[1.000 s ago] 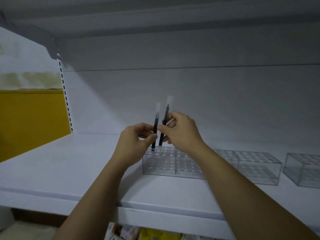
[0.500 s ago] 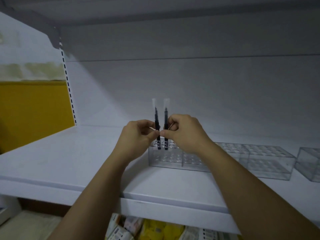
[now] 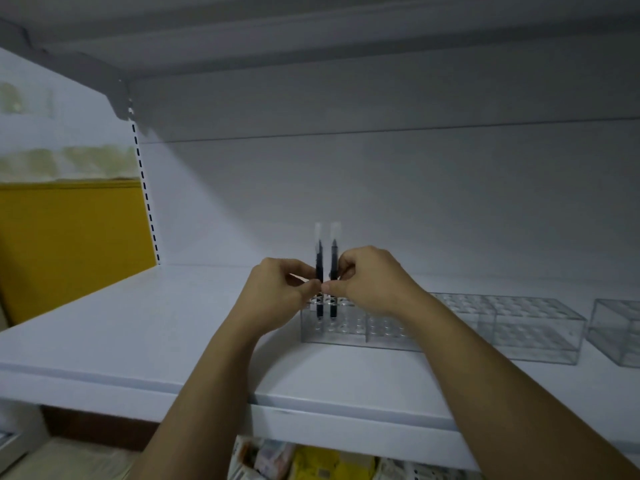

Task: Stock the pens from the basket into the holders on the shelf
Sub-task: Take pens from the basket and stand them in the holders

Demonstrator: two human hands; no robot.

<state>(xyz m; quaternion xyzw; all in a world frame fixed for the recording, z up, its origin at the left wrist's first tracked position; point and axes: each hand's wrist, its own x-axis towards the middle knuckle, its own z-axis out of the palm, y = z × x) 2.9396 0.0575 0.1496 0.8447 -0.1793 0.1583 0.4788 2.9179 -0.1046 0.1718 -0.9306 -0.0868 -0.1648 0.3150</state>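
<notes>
Now, at the far left, a flat yellow panel [image 3: 69, 237] is seen beside the smooth white shelf [image 3: 138, 323]. The left hand [image 3: 277, 296] is curled, and the left pen [image 3: 319, 261] is pinched at its fingertips. Just beside it, the right pen [image 3: 334, 258] is pinched likewise by the right hand [image 3: 370, 278]. A second ago both pens were held tilted above the holes. Since then they have been brought upright and parallel and lowered, so that their lower ends are seen inside the clear holder [image 3: 346, 327], in neighbouring holes at its left end. Two pens are thus judged nearly stocked, with only release left. The pens are slim and dark-barrelled, with pale translucent tops. The holder is a hard, glassy box topped by a grid of round holes. To the right, a second holder [image 3: 519, 327] and a third holder [image 3: 616, 334] are seen without pens. The basket is not in view.
</notes>
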